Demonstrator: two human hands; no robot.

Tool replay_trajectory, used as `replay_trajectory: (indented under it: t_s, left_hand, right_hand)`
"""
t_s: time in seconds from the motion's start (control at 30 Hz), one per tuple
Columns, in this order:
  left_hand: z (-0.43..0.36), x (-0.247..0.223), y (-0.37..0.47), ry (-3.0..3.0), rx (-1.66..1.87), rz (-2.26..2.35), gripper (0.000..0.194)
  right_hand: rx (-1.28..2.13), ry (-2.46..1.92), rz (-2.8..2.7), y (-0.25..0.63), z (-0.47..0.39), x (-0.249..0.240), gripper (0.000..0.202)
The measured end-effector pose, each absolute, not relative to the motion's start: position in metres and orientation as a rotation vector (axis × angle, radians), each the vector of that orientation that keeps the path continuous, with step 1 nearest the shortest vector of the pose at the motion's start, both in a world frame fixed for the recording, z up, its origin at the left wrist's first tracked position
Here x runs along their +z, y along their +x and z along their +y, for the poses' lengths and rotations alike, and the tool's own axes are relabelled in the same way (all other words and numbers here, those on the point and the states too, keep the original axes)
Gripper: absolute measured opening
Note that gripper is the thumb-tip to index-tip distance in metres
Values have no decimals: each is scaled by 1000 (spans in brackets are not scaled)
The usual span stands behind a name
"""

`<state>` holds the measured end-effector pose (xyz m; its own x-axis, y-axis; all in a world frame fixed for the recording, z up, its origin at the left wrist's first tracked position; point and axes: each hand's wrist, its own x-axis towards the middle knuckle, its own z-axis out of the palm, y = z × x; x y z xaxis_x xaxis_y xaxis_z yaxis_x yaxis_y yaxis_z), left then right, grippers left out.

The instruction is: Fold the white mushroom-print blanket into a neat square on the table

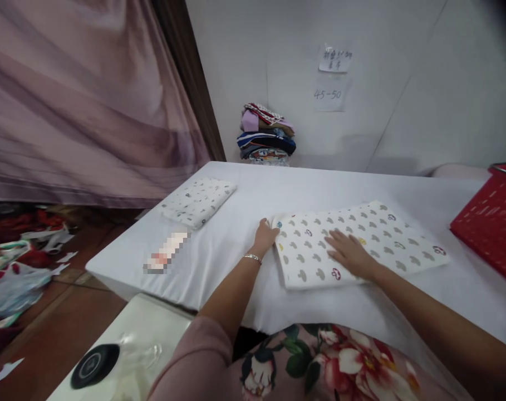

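Observation:
A white cloth (344, 228), printed with grey mushrooms and a few coloured ones, lies folded flat on the white-covered table (253, 189) in front of me. My left hand (265, 236), with a bracelet at the wrist, is at its left edge. The fingers are curled there, thumb toward the cloth, and appear to grip the edge. Flat on top of the cloth, near its middle, rests my right hand (353, 255), fingers stretched out. To the left lies a second folded white cloth (199, 201) with a small dark print.
A blurred-out item (166, 253) lies at the table's left front. On the right stands a red basket (492, 223). Folded clothes (267, 133) are stacked by the back wall. A white surface with a black round object (94, 366) is at lower left. Plastic bags (16, 287) lie on the floor.

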<state>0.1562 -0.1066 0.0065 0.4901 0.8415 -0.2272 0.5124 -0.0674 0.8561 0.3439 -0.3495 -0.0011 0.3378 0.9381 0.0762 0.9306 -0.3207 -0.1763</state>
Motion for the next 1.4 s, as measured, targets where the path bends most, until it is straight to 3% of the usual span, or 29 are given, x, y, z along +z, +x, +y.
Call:
replay_trajectory:
  t_s: [0.17, 0.33, 0.43, 0.6, 0.77, 0.93, 1.07, 1.27, 1.4]
  left_hand:
    - [-118, 17, 148, 1519, 467, 1106, 88]
    - [-138, 15, 129, 1278, 412, 979, 96]
    - [-151, 6, 119, 1286, 372, 935, 90]
    - [-159, -6, 119, 1519, 451, 976, 64]
    - [-153, 6, 114, 1713, 553, 1036, 63]
    - [-129, 25, 85, 1926, 615, 1108, 70]
    - [-106, 22, 62, 1958, 482, 1277, 64]
    - [-94, 15, 57, 1986, 453, 1310, 60]
    - [-91, 13, 58, 2008, 396, 1287, 59]
  right_hand:
    - [174, -2416, -1615, 304, -352, 4, 48]
    - [109, -2104, -1806, 241, -353, 4, 50]
    - [22, -2008, -1893, 207, -348, -7, 55]
    - [-99, -2041, -1930, 190, -335, -17, 63]
    - [-53, -2069, -1894, 172, -326, -11, 58]
    - [119, -1826, -2046, 149, -316, 11, 54]
    - [143, -1844, -1979, 178, -321, 25, 49]
    - [-86, -2329, -1471, 302, -363, 22, 48]
    - [33, -2655, -1257, 362, -397, 9, 57]
